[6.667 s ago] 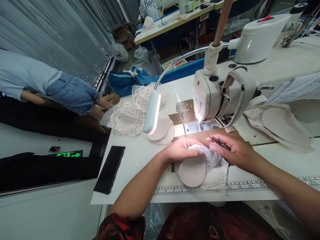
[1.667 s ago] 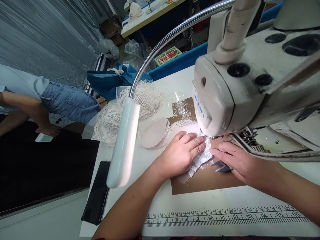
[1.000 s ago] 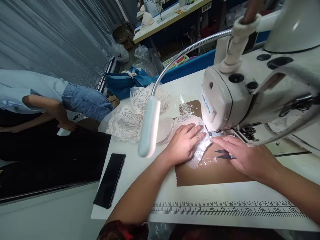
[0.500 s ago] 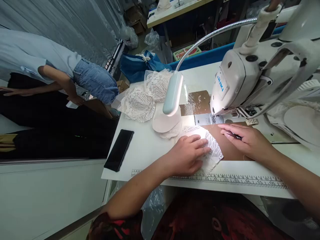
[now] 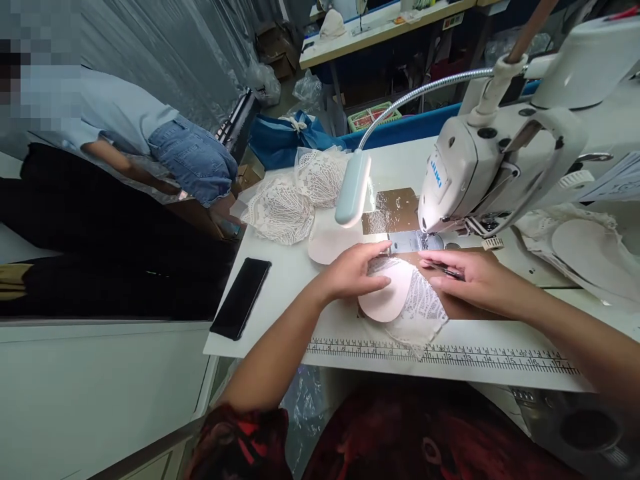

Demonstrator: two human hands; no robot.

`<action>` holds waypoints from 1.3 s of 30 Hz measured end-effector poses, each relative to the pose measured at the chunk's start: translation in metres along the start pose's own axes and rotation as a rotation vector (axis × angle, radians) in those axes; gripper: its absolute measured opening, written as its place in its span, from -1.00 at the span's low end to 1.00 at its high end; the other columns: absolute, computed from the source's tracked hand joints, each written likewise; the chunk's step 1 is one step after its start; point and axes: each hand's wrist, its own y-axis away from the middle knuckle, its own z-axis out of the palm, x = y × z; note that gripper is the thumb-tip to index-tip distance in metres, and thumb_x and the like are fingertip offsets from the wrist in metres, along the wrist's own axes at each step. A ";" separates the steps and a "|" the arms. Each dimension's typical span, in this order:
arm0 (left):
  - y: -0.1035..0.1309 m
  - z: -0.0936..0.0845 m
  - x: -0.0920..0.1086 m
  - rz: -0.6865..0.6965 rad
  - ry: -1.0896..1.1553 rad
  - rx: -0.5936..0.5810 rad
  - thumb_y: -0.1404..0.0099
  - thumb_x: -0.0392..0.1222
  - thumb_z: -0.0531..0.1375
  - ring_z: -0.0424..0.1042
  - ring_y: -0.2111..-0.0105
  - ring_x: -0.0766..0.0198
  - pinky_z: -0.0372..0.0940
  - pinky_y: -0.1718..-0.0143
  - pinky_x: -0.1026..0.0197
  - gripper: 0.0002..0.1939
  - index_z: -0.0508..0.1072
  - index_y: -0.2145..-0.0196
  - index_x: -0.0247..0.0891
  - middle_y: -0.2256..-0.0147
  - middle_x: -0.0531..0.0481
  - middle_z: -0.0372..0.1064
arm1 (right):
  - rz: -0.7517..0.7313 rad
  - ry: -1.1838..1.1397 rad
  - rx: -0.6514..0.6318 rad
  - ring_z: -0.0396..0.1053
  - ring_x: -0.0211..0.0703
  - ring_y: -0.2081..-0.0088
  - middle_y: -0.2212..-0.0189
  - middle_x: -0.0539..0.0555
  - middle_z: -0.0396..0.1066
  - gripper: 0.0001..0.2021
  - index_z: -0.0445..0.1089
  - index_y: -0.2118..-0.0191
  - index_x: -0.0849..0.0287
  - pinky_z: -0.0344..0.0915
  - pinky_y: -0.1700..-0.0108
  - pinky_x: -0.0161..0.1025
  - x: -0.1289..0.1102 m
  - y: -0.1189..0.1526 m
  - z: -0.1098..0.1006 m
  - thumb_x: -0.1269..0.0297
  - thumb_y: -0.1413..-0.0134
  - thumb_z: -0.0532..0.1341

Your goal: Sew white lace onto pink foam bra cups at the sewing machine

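My left hand (image 5: 353, 270) lies at the left side of a white lace piece (image 5: 423, 303) with a smooth pale cup pad (image 5: 393, 297) on it. Its thumb rests on the pad, and its index finger reaches to the metal needle plate (image 5: 406, 241); thumb and finger are spread. My right hand (image 5: 475, 277) is closed around a slim dark tool (image 5: 447, 270), whose exact kind I cannot make out. Its fingertips are at the lace's upper right edge, just in front of the needle area of the white sewing machine (image 5: 463, 170).
A lamp (image 5: 353, 190) hangs over the table's middle. Lace cups (image 5: 283, 207) lie at the back left, near a black phone (image 5: 241, 298). More lace pieces with pads (image 5: 583, 247) are at the right. A printed ruler (image 5: 450, 355) runs along the front edge. A person (image 5: 125, 127) stands at left.
My left hand has moved up and left off the lace, uncovering the pale pad. My right hand has shifted left towards it, still with the dark tool. The view has shifted slightly.
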 end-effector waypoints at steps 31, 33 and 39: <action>0.003 0.003 0.012 0.095 0.176 0.021 -0.23 -0.19 0.27 0.38 0.21 0.24 0.30 0.20 0.21 -0.58 0.42 -0.04 -0.33 0.16 -0.11 0.43 | -0.070 -0.129 -0.083 0.15 -0.23 0.44 0.51 -0.05 0.20 -0.67 0.25 0.46 0.11 0.12 0.42 -0.26 -0.025 -0.019 0.024 -0.01 -0.17 0.20; 0.013 -0.003 0.017 0.056 0.093 0.101 -0.23 -0.14 0.28 0.38 0.20 0.23 0.30 0.19 0.21 -0.62 0.45 0.02 -0.31 0.16 -0.11 0.43 | -0.066 -0.169 -0.103 0.19 -0.21 0.43 0.50 -0.03 0.26 -0.68 0.31 0.45 0.12 0.15 0.40 -0.25 -0.027 -0.015 0.024 0.01 -0.22 0.16; 0.043 -0.014 0.015 -0.259 0.202 -0.076 -0.12 0.11 0.37 0.38 0.34 0.27 0.27 0.29 0.26 -0.58 0.53 0.24 -0.30 0.36 0.01 0.42 | -0.127 -0.182 -0.111 0.30 -0.18 0.40 0.46 0.01 0.38 -0.73 0.41 0.37 0.09 0.24 0.36 -0.24 -0.030 -0.006 0.021 0.05 -0.24 0.14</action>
